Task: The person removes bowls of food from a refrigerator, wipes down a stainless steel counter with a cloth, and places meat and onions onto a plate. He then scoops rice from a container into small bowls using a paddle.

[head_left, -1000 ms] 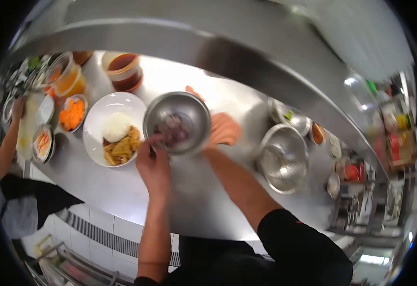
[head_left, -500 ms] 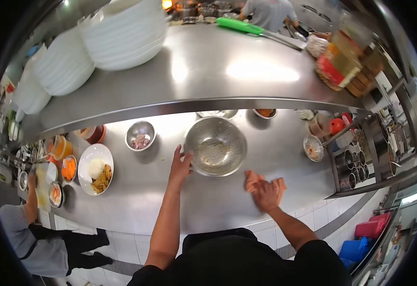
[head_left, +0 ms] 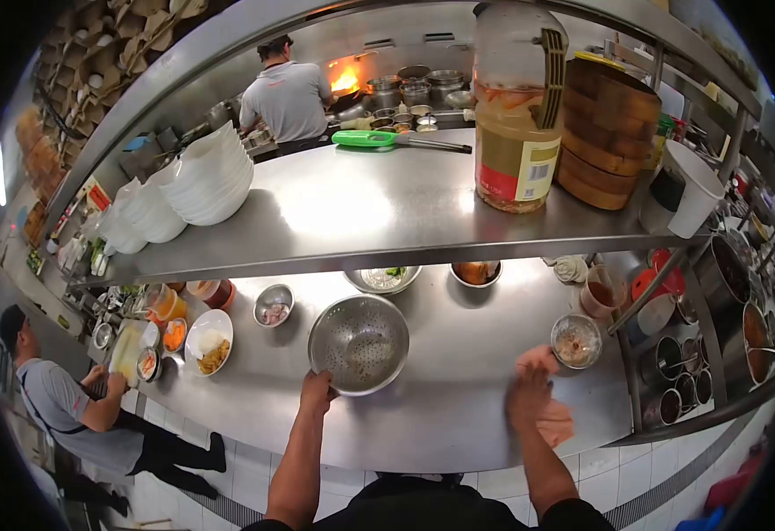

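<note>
A perforated metal colander [head_left: 359,341] stands on the steel counter in front of me. My left hand [head_left: 317,390] is closed on its near left rim. Off to the right, my right hand [head_left: 529,400] is closed over a pinkish-orange cloth [head_left: 555,423] on the counter, blurred by motion. The cloth pokes out on both sides of the hand. Just beyond that hand sits a small metal bowl [head_left: 577,342] with pale, pinkish contents.
Behind the colander are a bowl with greens [head_left: 383,279] and a bowl of orange-brown food [head_left: 476,273]. A plate of rice [head_left: 209,342] lies left. The raised shelf [head_left: 316,239] carries stacked white bowls, a green-handled tool and a large jar. Two co-workers stand nearby.
My left hand has gone from beside the colander to gripping its near rim. The cloth has shifted right under my right hand, close to the small bowl. The view has tilted up.
</note>
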